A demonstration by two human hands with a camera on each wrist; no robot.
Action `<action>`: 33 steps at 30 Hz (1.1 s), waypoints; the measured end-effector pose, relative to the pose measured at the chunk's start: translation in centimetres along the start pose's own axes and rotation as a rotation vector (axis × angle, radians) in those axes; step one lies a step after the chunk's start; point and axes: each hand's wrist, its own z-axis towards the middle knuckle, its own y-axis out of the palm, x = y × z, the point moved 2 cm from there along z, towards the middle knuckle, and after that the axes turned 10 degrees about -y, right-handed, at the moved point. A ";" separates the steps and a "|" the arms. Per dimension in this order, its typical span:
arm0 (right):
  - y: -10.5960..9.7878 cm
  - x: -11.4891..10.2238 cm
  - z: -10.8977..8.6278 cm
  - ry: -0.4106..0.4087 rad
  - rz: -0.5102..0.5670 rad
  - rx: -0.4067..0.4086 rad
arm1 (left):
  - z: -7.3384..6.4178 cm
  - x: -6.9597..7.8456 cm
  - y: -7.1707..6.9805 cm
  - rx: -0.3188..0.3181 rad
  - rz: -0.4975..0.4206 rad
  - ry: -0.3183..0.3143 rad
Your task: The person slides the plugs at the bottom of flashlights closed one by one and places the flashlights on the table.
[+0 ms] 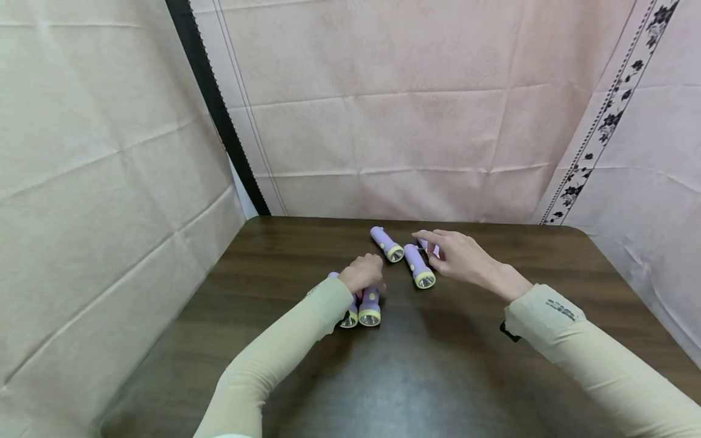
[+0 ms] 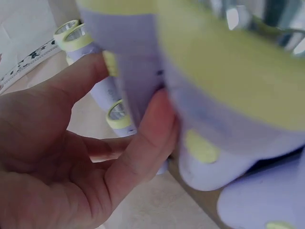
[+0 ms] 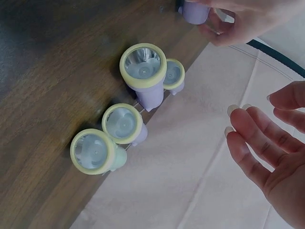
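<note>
In the head view my left hand (image 1: 362,274) holds a purple flashlight (image 1: 369,308) with a pale yellow rim. The left wrist view shows the thumb on one side of this flashlight (image 2: 131,52) and fingers on the other, wedged against a neighbouring flashlight (image 2: 219,86). A second one (image 1: 348,317) lies beside it, partly behind the cuff. My right hand (image 1: 460,258) hovers over the far flashlights, fingers extended and nothing between them. Under it sits a purple flashlight (image 1: 418,266), with another (image 1: 429,246) partly covered by the fingers.
Farther back lies another purple flashlight (image 1: 387,244), lens toward me. A green-bodied flashlight (image 3: 93,151) stands out beside a purple one (image 3: 122,124) in the right wrist view. The dark wooden table (image 1: 427,377) ends at a hanging pale cloth (image 1: 405,134).
</note>
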 end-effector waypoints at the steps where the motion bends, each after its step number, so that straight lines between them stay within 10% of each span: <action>1: 0.0 0.0 -0.1 0.005 -0.002 -0.002 | -0.1 0.0 -0.1 -0.008 -0.007 -0.002; 8: -0.4 0.6 -1.0 0.046 0.006 -0.008 | 0.8 0.6 -1.9 -0.037 -0.031 -0.013; 18: -0.7 1.5 -2.2 0.062 -0.003 -0.013 | 6.9 2.6 -5.3 0.243 -0.216 -0.044; 33: 0.8 3.7 -3.8 0.098 -0.027 -0.002 | 12.1 4.1 -2.0 0.189 -0.321 -0.246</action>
